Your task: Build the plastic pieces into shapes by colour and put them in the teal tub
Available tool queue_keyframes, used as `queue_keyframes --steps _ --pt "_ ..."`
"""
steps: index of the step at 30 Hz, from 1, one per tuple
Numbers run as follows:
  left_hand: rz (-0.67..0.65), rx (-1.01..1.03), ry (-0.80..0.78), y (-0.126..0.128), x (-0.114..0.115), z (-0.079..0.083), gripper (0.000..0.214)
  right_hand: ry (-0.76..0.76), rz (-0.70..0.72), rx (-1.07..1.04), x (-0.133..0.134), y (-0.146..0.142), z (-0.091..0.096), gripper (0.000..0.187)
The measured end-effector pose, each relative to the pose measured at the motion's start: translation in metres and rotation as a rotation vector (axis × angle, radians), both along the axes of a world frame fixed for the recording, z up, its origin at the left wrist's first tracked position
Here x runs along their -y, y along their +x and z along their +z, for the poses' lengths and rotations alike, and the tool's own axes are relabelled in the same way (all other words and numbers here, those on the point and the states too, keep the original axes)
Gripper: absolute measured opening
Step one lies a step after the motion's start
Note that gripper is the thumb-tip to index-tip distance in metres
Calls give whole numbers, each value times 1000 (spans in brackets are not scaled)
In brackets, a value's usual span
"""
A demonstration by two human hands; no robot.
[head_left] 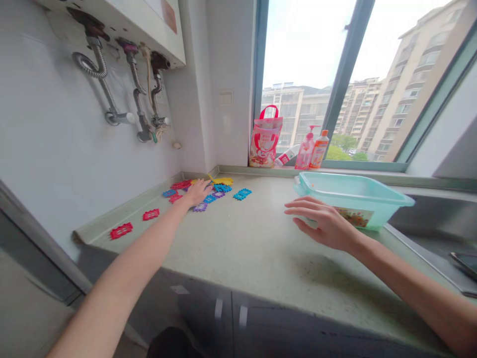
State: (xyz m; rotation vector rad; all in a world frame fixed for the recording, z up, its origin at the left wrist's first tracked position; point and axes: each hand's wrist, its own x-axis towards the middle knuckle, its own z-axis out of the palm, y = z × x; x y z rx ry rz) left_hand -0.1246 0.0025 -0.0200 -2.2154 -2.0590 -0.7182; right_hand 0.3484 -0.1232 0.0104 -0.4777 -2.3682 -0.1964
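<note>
My left hand reaches far across the countertop and lies on a heap of coloured plastic building tiles in the back corner, fingers bent down over the pieces. Whether it grips one is hidden. Blue tiles lie just right of the heap. Two red tiles lie apart along the left wall edge. My right hand hovers open, fingers stretched toward the left, beside the front left corner of a pale turquoise plastic tub.
A pink gift bag, a pink pump bottle and an orange bottle stand on the window sill. Pipes hang from a wall heater at the upper left. A sink lies to the right, with a dark phone-like slab at its edge.
</note>
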Motion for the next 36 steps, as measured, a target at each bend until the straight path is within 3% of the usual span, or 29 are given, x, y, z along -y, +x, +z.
queue_keyframes --steps 3,6,9,13,18,21,24,26,28,32,36 --pt "-31 270 160 10 1 8 64 -47 35 19 1 -5 -6 32" --pt "-82 273 296 8 7 30 56 -77 45 39 0 -7 -10 31" --pt "-129 10 59 -8 20 53 41 -110 49 36 -1 -8 -12 29" --pt "-143 -203 -370 -28 35 68 67 -150 45 55 -3 -9 -15 27" --pt "-51 -156 -593 -22 41 67 78 -203 19 108 -4 -9 -18 27" --pt "-29 -92 -449 -24 40 69 60 -217 10 111 -2 -10 -18 26" --pt "257 -108 -120 -47 39 69 48 -226 -2 119 0 -11 -16 25" --pt "512 -114 -89 -67 40 64 48 -240 -6 133 0 -10 -16 25" --pt "651 -108 -160 -83 41 57 50 -258 -13 152 -1 -9 -17 24" --pt "651 -117 -216 -92 41 43 58 -282 -44 183 -3 -7 -20 23" --pt "625 -126 -233 -89 39 41 67 -310 -60 198 -2 -7 -20 23"
